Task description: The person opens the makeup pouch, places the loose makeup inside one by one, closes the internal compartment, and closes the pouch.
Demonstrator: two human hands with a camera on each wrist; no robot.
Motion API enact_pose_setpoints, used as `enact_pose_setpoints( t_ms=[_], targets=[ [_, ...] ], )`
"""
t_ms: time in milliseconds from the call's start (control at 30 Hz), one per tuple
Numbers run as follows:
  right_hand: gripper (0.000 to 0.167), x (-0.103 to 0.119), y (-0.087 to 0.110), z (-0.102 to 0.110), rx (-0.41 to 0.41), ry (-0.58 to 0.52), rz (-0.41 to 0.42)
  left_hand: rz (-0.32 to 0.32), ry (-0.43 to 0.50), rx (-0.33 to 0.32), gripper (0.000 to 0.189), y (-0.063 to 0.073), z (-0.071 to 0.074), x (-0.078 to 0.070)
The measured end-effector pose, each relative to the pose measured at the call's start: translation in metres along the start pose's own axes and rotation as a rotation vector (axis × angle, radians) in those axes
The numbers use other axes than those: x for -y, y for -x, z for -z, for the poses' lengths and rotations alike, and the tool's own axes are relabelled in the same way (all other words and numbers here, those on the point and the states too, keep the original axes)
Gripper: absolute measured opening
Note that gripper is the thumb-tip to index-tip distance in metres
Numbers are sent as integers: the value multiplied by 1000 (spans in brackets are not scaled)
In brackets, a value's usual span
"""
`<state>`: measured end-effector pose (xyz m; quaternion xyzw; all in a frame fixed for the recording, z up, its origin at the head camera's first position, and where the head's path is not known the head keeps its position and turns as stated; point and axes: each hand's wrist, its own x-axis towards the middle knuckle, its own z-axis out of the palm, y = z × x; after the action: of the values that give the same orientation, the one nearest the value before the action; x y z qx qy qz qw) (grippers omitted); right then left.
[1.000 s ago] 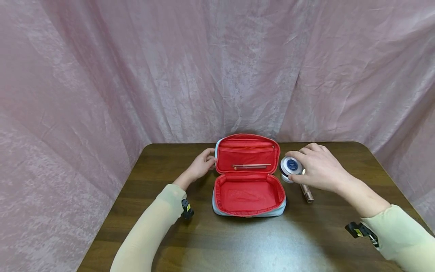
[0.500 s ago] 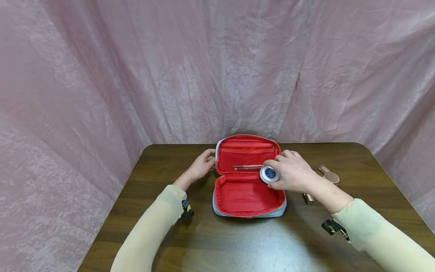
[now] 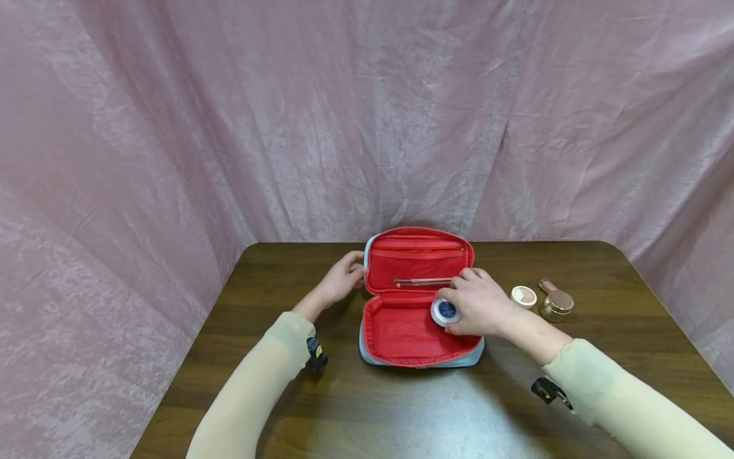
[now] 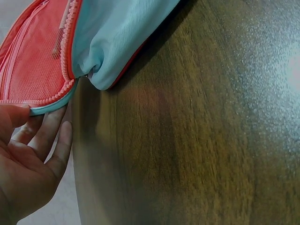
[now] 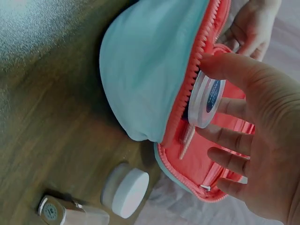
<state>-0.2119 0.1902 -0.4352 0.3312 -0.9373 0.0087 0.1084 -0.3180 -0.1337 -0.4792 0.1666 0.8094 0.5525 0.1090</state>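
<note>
A light-blue cosmetic bag with a red lining (image 3: 395,331) lies unzipped, its lid leaning back. My left hand (image 3: 340,278) pinches the lid's left edge, the thumb inside and the fingers behind, as the left wrist view shows. Over the right part of the bag's lower compartment, my right hand (image 3: 478,305) grips a round cosmetic jar (image 3: 445,310) by its sides. That jar has a pale lid with a dark-blue label; in the right wrist view it is tilted near the zip edge. Slim makeup brushes (image 3: 421,282) lie across the lid's inner pocket.
Right of the bag stand a small round pot with a three-part top (image 3: 523,296) and a gold-lidded jar (image 3: 557,305), with a pinkish tube (image 3: 547,285) behind. A square-ended bottle (image 5: 51,211) shows low in the right wrist view. A pink curtain (image 3: 367,127) hangs behind the table.
My right hand has carried the round jar left from the table beside the bag to over the lower compartment, then slightly lower. The left hand has stayed at the lid.
</note>
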Motion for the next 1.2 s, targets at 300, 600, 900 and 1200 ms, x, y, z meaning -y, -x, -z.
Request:
enact_pose_setpoints(
  t_ms=[300,600,900,1200],
  targets=[
    [52,6,-4,-10,46,75,34,-7,9,2,37,0,0,0],
    [52,8,-6,-16,94,115,36,-10,15,4,36,0,0,0],
    [51,8,-8,-17,112,143,51,-7,8,-1,36,0,0,0],
    [48,6,-7,-19,86,139,46,-11,13,-5,36,2,-1,0]
  ],
)
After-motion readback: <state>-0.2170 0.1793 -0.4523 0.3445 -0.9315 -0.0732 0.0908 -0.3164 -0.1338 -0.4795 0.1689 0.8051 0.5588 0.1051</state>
